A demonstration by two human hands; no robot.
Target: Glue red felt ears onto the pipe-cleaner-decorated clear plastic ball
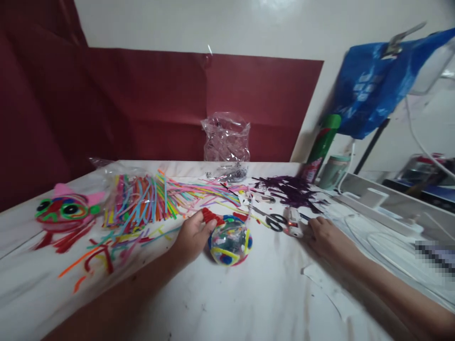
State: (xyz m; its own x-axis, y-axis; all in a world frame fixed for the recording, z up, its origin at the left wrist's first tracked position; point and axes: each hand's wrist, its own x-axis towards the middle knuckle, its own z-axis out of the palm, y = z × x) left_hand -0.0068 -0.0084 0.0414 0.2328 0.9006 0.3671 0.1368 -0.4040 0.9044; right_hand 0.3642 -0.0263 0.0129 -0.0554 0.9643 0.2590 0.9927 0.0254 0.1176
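My left hand (pixel 194 237) pinches a red fuzzy pipe-cleaner piece (pixel 212 217) at the upper left of a clear ball (pixel 229 235). Yellow, blue and pink pipe cleaners trim that ball, which is at the table's middle. Farther right, my right hand (pixel 322 232) is low over the table with its fingers curled; what they hold, if anything, is hidden. Beside its fingertips lies a small white device with a reddish glow (pixel 293 222), and a thin blue stick (pixel 304 217) shows between them. Black-handled scissors (pixel 275 221) lie just left of the device.
Loose and bagged pipe cleaners (pixel 142 196) spread across the left and back. A pink-eared pipe-cleaner figure (pixel 66 210) stands far left. Purple strands (pixel 287 189) lie at the back right, near a green tube (pixel 323 137), a pale green cup (pixel 334 171) and a power strip (pixel 380 213).
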